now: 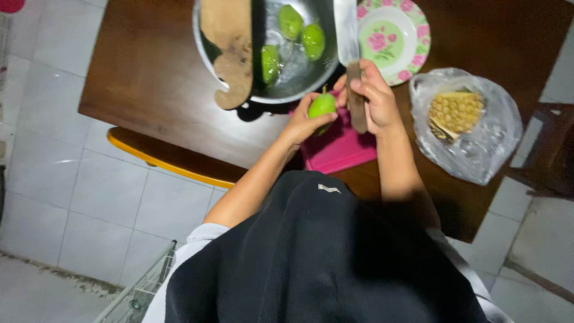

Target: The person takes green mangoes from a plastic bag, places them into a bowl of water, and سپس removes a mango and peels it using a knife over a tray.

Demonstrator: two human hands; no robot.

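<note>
— Holding position confirmed? Report the fruit first.

— Left hand (pixel 305 122): its grip is curled around a small green fruit (pixel 322 106), held just above the pink cutting mat (pixel 338 149) at the near edge of the table (pixel 149 72). Skin smooth, bright green, unbroken as far as visible, short stem on top.

— Right hand?

— Right hand (pixel 373 98): grip pressed around the wooden handle of a large knife (pixel 350 42), blade pointing away over the bowl.

— Packages nearby?

— One clear plastic bag (pixel 478 137), crumpled, on the right of the table, holding a yellowish pack with rows of round bumps. Labels cannot be made out.

— Remaining items?

— Metal bowl (pixel 299 78) with water and three more green fruits (pixel 291 21), a wooden board (pixel 230 42) leaning in it; a floral plate (pixel 412 36) beside the bowl.
</note>
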